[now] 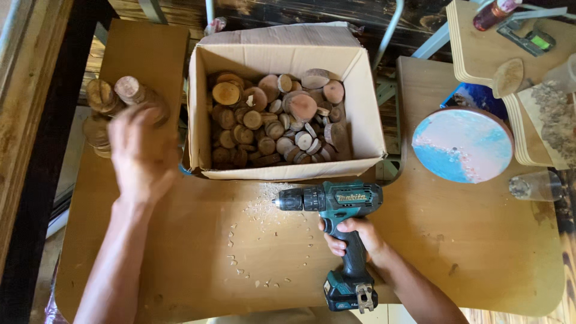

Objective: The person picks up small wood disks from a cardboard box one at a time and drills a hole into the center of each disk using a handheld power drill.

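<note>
Wooden boards form the table (pixel 456 240), the largest thing in view, and everything else is laid out on it around the two hands. Beyond the right hand's grip stands an open cardboard box (pixel 287 51), filled with many round wood slices (pixel 276 123); none of those in the box can be seen to be drilled. Far out to the right of that grip a round blue and pink disc (pixel 462 145) is laid flat, with a clear glass (pixel 536 185) on its side just past it. The drill (pixel 333 225) is grasped by its handle in the right hand (pixel 354 239), fingers clenched around it, the chuck pointed left over the table and touching no workpiece. Just ahead of the chuck, sawdust and chips (pixel 255 231) are scattered, so some drilling is judged to be done already. The left hand (pixel 139 153) is blurred, and whether it is closed on anything cannot be told; directly beyond it a stack of slices (pixel 108 99) is set at the table's left edge. With the box full, most of the work is judged to be left.
</note>
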